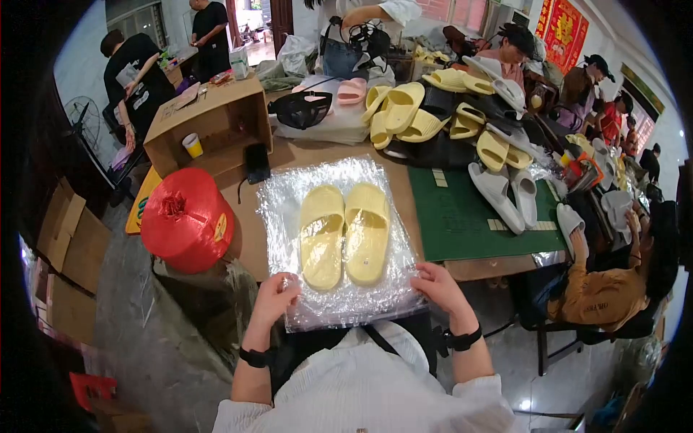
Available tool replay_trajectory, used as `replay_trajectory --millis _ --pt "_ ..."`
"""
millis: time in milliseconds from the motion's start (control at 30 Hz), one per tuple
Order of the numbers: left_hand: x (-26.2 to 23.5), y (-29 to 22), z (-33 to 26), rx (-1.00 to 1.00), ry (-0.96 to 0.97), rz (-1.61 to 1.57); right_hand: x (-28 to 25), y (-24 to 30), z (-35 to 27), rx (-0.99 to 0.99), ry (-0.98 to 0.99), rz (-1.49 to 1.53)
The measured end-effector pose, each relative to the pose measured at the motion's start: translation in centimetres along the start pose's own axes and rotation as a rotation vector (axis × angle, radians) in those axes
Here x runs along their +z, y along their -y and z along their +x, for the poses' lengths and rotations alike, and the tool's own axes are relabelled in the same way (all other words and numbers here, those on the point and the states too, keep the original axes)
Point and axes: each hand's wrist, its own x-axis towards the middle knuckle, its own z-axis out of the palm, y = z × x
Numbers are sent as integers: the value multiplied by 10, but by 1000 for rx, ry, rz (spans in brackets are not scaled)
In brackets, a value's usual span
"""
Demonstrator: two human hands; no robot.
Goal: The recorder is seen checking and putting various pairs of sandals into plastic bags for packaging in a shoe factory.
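Note:
A pair of pale yellow slide slippers, the left one (322, 238) beside the right one (367, 234), lies toes away from me. Glossy clear plastic (397, 267) spreads around them, and shine across the slippers suggests they are inside a bag. Whether more bags are stacked underneath, I cannot tell. At the near left corner, my left hand (276, 297) is closed, thumb and fingers pinching the plastic's edge. My right hand (442, 289) pinches the opposite edge, at the near right. The near edge of the plastic hangs over the table's front toward my lap.
A big red roll of plastic twine (188, 220) stands left, before an open cardboard box (209, 119) with a yellow-white cup (192, 145). Right are a green cutting mat (455, 224), grey slippers (497, 195) and piled yellow slippers (404, 107). A co-worker (603, 292) sits at right.

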Motion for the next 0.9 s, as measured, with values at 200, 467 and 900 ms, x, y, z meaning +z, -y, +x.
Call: replay_trajectory --millis 200,467,900 --pt "4 8 -3 45 -14 -211 -1 -20 2 -44 0 71" --pt "-15 -5 -22 64 163 79 -13 -7 18 -204 62 -21" --pt "4 -22 -2 667 -307 239 7 6 41 -607 -235 308"
